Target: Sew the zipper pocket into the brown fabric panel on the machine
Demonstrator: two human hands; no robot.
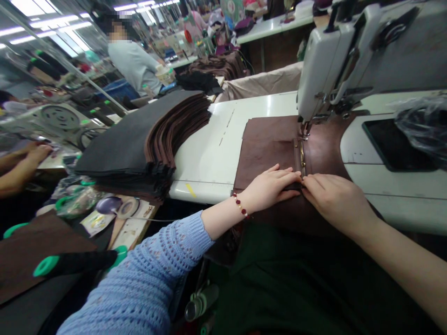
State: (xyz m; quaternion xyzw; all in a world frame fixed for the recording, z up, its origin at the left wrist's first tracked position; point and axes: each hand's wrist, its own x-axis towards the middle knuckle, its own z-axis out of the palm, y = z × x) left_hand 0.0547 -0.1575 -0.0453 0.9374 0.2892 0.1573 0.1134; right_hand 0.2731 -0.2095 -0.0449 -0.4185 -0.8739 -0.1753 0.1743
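We see a brown leather panel [268,144] lying on a white sewing table [206,181]. Its far part sits under the metal presser foot [304,132] of a grey-white industrial sewing machine [324,70], and its near part runs over the table's front edge toward our lap. A narrow brass-coloured strip [301,158] lies along the panel, its long axis running from the foot straight toward us and ending between our hands. Our left hand [270,188], with a blue openwork knit sleeve [139,279] and a red-beaded bracelet [240,205], lies flat on the leather, fingers extended, their tips at the strip's near end and marginally nearer the foot. Our right hand [335,204] comes in from the right, its fingers curled down on the leather just beside the left fingertips; whether they pinch a fold, we cannot tell. Off the table's left edge, a curved stack of dark brown leather pieces [178,128] lies on black sheets [118,135].
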